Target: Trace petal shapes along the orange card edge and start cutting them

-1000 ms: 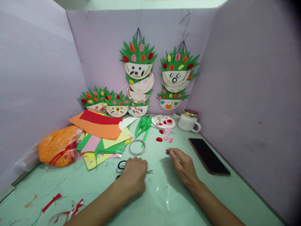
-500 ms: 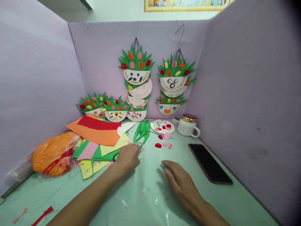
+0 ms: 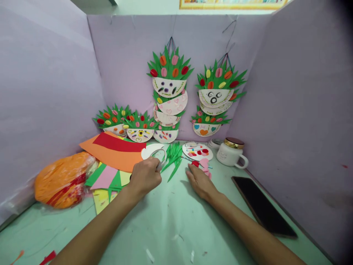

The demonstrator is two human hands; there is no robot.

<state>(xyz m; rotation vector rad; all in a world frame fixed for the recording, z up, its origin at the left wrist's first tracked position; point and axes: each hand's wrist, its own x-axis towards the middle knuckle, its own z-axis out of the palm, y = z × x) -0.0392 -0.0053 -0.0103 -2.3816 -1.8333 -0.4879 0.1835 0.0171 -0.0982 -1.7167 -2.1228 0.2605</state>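
Left hand [image 3: 145,177]: now farther forward, closed fist pinching tape ring [image 3: 166,154] at its one o'clock. Right hand [image 3: 202,183]: advanced to paper cutouts [image 3: 204,163] at its twelve o'clock, fingers together; grip cannot be told. Green paper leaves [image 3: 173,152]: between both, left hand's two o'clock. Implication, judged: loose craft pieces are being rearranged.

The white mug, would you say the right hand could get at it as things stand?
Probably yes: the right hand is near the mug, with mostly bare table between them.
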